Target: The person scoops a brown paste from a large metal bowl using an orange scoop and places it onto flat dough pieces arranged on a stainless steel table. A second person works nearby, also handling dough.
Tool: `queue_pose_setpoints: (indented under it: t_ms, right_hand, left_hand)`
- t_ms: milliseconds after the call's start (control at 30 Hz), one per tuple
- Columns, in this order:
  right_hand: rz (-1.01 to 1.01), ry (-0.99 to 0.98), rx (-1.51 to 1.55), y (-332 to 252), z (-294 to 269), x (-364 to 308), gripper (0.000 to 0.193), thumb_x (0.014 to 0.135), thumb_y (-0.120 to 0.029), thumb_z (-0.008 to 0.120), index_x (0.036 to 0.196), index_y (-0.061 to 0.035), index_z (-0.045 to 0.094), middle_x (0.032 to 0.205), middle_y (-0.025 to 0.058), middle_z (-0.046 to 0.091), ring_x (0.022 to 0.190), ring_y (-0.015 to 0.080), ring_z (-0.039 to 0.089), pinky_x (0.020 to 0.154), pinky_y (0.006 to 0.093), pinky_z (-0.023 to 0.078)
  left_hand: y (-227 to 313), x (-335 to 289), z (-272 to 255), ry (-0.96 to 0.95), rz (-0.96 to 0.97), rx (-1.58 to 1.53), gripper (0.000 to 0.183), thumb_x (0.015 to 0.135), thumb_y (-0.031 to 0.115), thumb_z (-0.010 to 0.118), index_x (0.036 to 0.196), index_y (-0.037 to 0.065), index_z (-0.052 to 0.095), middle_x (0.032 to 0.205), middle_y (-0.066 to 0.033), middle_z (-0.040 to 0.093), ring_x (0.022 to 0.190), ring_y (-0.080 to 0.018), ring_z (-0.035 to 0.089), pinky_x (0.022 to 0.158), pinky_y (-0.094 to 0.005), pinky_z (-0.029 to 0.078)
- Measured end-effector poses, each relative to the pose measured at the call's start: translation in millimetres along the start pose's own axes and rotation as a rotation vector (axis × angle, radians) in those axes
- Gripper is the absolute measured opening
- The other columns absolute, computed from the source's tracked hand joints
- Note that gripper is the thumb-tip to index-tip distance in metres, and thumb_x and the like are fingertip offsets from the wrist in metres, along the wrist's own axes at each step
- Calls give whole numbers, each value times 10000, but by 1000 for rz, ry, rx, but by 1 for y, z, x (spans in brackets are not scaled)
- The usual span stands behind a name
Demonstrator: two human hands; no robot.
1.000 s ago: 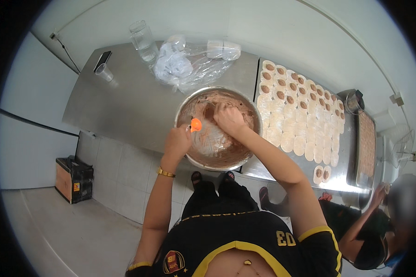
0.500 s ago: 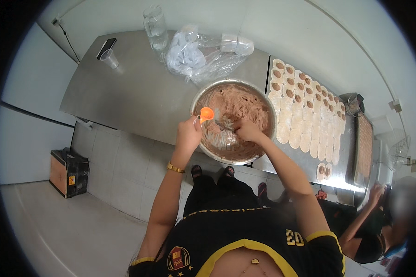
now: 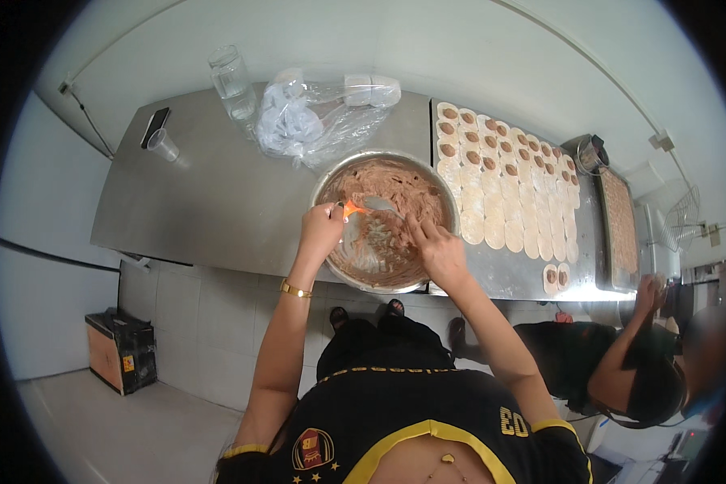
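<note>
The left hand (image 3: pixel 321 231) gripped an orange plastic scoop (image 3: pixel 352 209); the right hand (image 3: pixel 440 248) gripped a silver metal spoon (image 3: pixel 378 204) beside it; these 2 stood above a round steel bowl (image 3: pixel 379 288) of brown paste (image 3: pixel 403 179), presumably so drips fell inside.

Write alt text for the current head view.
Above a steel bowl of pinkish-brown mixture, a person's left hand holds a small orange scoop and the right hand a metal spoon. To the right lie rows of pale flat rounds, some topped with brown dollops; a clear plastic bag lies behind the bowl.
</note>
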State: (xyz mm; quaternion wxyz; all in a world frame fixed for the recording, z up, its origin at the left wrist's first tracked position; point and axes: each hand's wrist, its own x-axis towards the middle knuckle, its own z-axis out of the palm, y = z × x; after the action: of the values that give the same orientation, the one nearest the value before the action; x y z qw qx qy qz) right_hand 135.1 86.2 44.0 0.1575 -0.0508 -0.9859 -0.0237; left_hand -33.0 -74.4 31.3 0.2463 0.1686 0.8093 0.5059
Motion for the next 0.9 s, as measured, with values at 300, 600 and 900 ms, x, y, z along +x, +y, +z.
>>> queue_pose_setpoints:
  t_ms: [300, 600, 900]
  right_hand:
    - [283, 1, -100, -49, 6, -13, 637, 686, -58, 552, 1310, -55, 424, 806, 71, 506, 608, 219, 574, 489, 328, 488]
    - [231, -12, -90, -49, -4, -9, 631, 703, -79, 539, 1300, 53, 385, 797, 83, 512, 578, 167, 587, 453, 275, 488]
    - [337, -28, 35, -47, 10, -10, 621, 683, -35, 543, 1291, 0, 422, 829, 127, 550, 599, 249, 600, 512, 337, 498]
  left_hand:
    - [28, -8, 17, -44, 111, 7, 283, 858, 167, 480, 666, -28, 554, 506, -45, 496, 412, -109, 462, 408, -288, 364]
    - [22, -9, 24, -9, 123, -18, 305, 886, 189, 483, 679, -24, 554, 501, -21, 473, 403, -94, 443, 396, -272, 343]
    - [23, -13, 17, -10, 86, -125, 300, 903, 199, 477, 691, -1, 551, 516, 6, 466, 412, -59, 415, 387, -244, 319]
